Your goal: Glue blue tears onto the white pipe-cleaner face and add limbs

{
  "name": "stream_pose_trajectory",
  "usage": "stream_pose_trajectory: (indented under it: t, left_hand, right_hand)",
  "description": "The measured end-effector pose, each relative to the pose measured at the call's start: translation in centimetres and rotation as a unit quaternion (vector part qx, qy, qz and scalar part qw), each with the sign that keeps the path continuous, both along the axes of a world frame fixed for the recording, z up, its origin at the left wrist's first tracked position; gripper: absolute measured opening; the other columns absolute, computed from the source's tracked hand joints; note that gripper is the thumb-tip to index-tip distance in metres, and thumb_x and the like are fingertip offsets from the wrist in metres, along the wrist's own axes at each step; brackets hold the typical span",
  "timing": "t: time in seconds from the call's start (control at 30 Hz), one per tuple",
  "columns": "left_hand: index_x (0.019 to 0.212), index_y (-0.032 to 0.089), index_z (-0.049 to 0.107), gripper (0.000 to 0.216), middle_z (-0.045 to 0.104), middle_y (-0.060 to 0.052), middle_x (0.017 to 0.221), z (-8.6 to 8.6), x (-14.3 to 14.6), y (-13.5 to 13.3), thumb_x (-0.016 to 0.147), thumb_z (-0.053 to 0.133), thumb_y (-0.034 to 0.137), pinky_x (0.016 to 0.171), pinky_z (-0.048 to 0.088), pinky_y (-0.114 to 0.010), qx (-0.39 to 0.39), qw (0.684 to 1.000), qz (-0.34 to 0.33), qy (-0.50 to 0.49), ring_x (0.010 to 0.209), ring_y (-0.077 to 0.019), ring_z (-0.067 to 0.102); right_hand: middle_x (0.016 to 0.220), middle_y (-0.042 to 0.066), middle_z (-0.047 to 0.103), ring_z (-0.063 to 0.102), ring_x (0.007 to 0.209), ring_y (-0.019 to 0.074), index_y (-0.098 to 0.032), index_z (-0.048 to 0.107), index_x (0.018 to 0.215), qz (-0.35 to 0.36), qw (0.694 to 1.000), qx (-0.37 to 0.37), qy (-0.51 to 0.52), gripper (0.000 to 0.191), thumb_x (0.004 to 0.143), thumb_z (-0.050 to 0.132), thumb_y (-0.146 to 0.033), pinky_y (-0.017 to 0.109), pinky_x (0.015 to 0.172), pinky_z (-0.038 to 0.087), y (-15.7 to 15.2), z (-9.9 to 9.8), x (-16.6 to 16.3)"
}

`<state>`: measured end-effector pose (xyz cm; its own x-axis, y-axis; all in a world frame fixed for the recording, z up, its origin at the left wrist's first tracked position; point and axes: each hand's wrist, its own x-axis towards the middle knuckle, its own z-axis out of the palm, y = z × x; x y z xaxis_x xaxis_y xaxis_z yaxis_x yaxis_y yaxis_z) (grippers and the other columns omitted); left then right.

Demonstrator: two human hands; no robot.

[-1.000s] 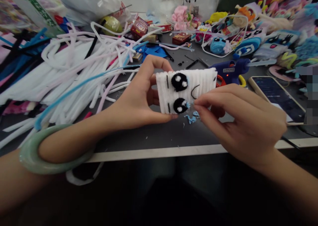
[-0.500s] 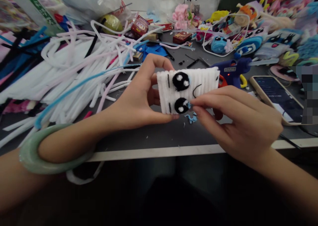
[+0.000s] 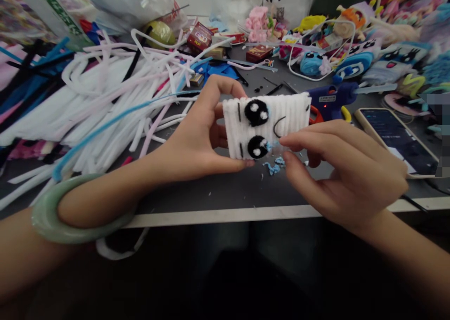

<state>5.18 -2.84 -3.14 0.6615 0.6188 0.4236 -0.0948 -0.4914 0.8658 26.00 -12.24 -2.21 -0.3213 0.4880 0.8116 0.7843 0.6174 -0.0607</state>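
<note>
I had the white fuzzy block (image 3: 291, 107) in my left hand (image 3: 197, 142), raised over the front part of the grey table (image 3: 197, 198), my thumb along its lower edge and my fingers curled around its left end and top. Its face was turned to me sideways: two black eyes with white spots, one above the other, short dark lines to their left and a thin curved mouth to their right. A light blue tuft (image 3: 269, 146) sat at the edge of the lower eye. My right hand (image 3: 351, 174) was beside it, thumb and forefinger a narrow gap apart, the forefinger tip close to the mouth; I cannot tell whether it touched the block. Blue scraps (image 3: 274, 166) lay on the table just below. Behind my right hand lay a dark blue glue gun (image 3: 332, 97) with a red light, and a phone (image 3: 397, 142) near it to the right. White stems (image 3: 116, 100) were heaped to the left, and a green bangle (image 3: 66, 233) circled my left wrist.
</note>
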Motion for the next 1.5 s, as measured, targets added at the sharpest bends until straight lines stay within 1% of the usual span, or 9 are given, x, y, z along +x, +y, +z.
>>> stream_pose_trajectory:
  t: [0.23, 0.4, 0.57, 0.73, 0.87, 1.0, 1.17, 1.37, 1.5]
  left_hand:
    - [0.11, 0.024, 0.038, 0.07, 0.05, 0.004, 0.101, -0.17, 0.13, 0.12, 0.063, 0.085, 0.004, 0.056, 0.052, -0.013, 0.022, 1.0, -0.012, -0.002, 0.075, -0.0059, 0.061]
    - [0.109, 0.023, 0.037, 0.07, 0.049, 0.004, 0.102, 0.03, 0.22, -0.01, 0.062, 0.084, 0.002, 0.057, 0.054, -0.012, 0.009, 1.0, -0.003, 0.0, 0.075, -0.0047, 0.063]
    - [0.108, 0.025, 0.039, 0.069, 0.048, 0.004, 0.103, 0.1, 0.2, -0.01, 0.061, 0.086, 0.004, 0.055, 0.057, -0.014, 0.004, 1.0, -0.007, -0.008, 0.074, -0.0054, 0.063]
    - [0.108, 0.023, 0.038, 0.07, 0.046, 0.005, 0.103, -0.01, 0.24, 0.09, 0.06, 0.084, 0.001, 0.057, 0.053, -0.009, 0.009, 1.0, -0.005, -0.008, 0.075, -0.003, 0.061]
    - [0.108, 0.024, 0.039, 0.068, 0.045, 0.003, 0.105, -0.04, 0.16, 0.13, 0.061, 0.085, 0.003, 0.055, 0.053, -0.011, 0.021, 1.0, -0.003, -0.003, 0.077, -0.0043, 0.06]
    - [0.111, 0.023, 0.039, 0.071, 0.046, 0.003, 0.107, -0.15, 0.08, 0.25, 0.061, 0.086, 0.004, 0.057, 0.051, -0.011, 0.039, 0.999, -0.012, -0.002, 0.079, -0.0051, 0.06]
    - [0.11, 0.023, 0.037, 0.07, 0.05, 0.004, 0.102, -0.08, 0.15, 0.2, 0.063, 0.084, 0.002, 0.057, 0.053, -0.013, 0.013, 1.0, -0.012, -0.004, 0.075, -0.0053, 0.061]
    - [0.112, 0.023, 0.037, 0.072, 0.05, 0.004, 0.103, -0.23, 0.08, 0.38, 0.062, 0.086, 0.003, 0.057, 0.054, -0.013, 0.039, 0.999, -0.017, 0.002, 0.075, -0.005, 0.062]
    - [0.111, 0.023, 0.037, 0.072, 0.05, 0.004, 0.104, -0.23, 0.06, 0.35, 0.062, 0.085, 0.002, 0.058, 0.055, -0.013, 0.031, 0.999, -0.02, -0.005, 0.076, -0.0051, 0.063]
  right_hand:
    - [0.084, 0.004, 0.073, 0.067, 0.066, 0.0115, -0.017, 0.07, 0.094, 0.009, 1.0, 0.007, -0.025, 0.012, 0.086, 0.07, -0.008, 0.023, 0.061, 0.051, -0.05, 0.06, -0.04]
    - [0.082, 0.002, 0.072, 0.062, 0.062, 0.0098, -0.02, 0.07, 0.095, 0.006, 0.999, 0.016, -0.036, 0.009, 0.087, 0.07, -0.014, 0.024, 0.057, 0.047, 0.11, -0.13, 0.05]
    - [0.085, 0.002, 0.072, 0.064, 0.062, 0.0111, -0.022, 0.07, 0.097, -0.005, 0.999, 0.008, -0.037, 0.01, 0.089, 0.068, -0.016, 0.025, 0.055, 0.048, 0.15, -0.41, 0.07]
    - [0.084, 0.003, 0.071, 0.062, 0.061, 0.0109, -0.02, 0.07, 0.094, -0.004, 0.999, 0.015, -0.034, 0.008, 0.088, 0.069, -0.015, 0.025, 0.054, 0.047, 0.11, -0.42, 0.07]
    - [0.083, 0.003, 0.07, 0.061, 0.061, 0.0109, -0.019, 0.07, 0.092, 0.001, 0.999, 0.02, -0.032, 0.007, 0.088, 0.067, -0.015, 0.025, 0.055, 0.046, 0.11, -0.35, 0.13]
    - [0.084, 0.003, 0.07, 0.062, 0.062, 0.0105, -0.017, 0.071, 0.093, 0.009, 0.999, 0.016, -0.032, 0.008, 0.087, 0.068, -0.015, 0.025, 0.056, 0.047, 0.13, -0.44, 0.14]
    - [0.085, 0.002, 0.071, 0.063, 0.061, 0.0111, -0.021, 0.07, 0.096, 0.0, 0.999, 0.013, -0.046, 0.009, 0.088, 0.068, -0.016, 0.026, 0.056, 0.048, 0.11, -0.6, 0.16]
    - [0.084, 0.002, 0.072, 0.064, 0.062, 0.0121, -0.022, 0.069, 0.094, -0.008, 0.998, 0.021, -0.053, 0.007, 0.089, 0.067, -0.017, 0.027, 0.055, 0.048, 0.25, -0.63, 0.2]
    - [0.084, 0.003, 0.072, 0.064, 0.061, 0.0119, -0.021, 0.069, 0.093, -0.008, 0.998, 0.026, -0.057, 0.007, 0.089, 0.066, -0.016, 0.026, 0.055, 0.048, 0.28, -0.57, 0.21]
